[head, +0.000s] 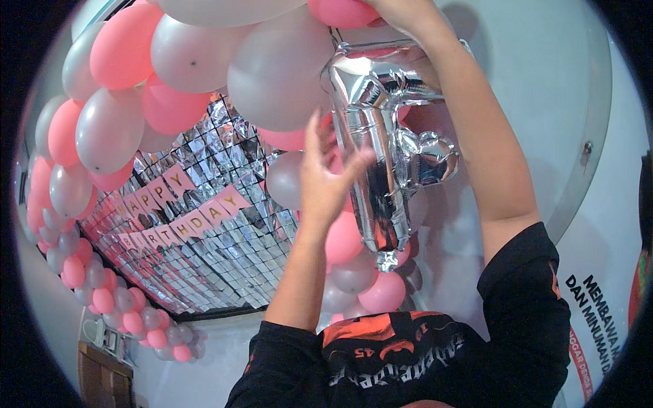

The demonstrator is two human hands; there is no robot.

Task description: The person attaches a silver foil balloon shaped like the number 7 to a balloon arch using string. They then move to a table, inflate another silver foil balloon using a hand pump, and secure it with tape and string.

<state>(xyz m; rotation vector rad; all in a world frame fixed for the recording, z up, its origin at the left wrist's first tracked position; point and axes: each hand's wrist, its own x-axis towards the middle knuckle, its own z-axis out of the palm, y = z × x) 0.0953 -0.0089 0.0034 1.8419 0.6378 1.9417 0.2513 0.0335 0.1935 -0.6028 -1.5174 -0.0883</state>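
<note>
A silver foil letter balloon, shaped like an F (377,148), hangs upright in front of me beside the balloon garland. Raised to the top edge of the view, my right hand (400,13) is beside a pink balloon (344,11) above the foil letter; its fingertips are cut off, so its grip cannot be seen. My left hand (329,176) is slightly blurred, with fingers and thumb apart, at the left side of the foil letter. It holds nothing visible. A large grey balloon (280,71) is just above and left of it.
Pink and grey balloons (109,130) arch around a black wire grid (255,270) with silver foil fringe. Pink "HAPPY BIRTHDAY" bunting (211,219) crosses the grid. A wall sign (594,326) with writing is at the right; a brown wooden piece (102,377) is low at the left.
</note>
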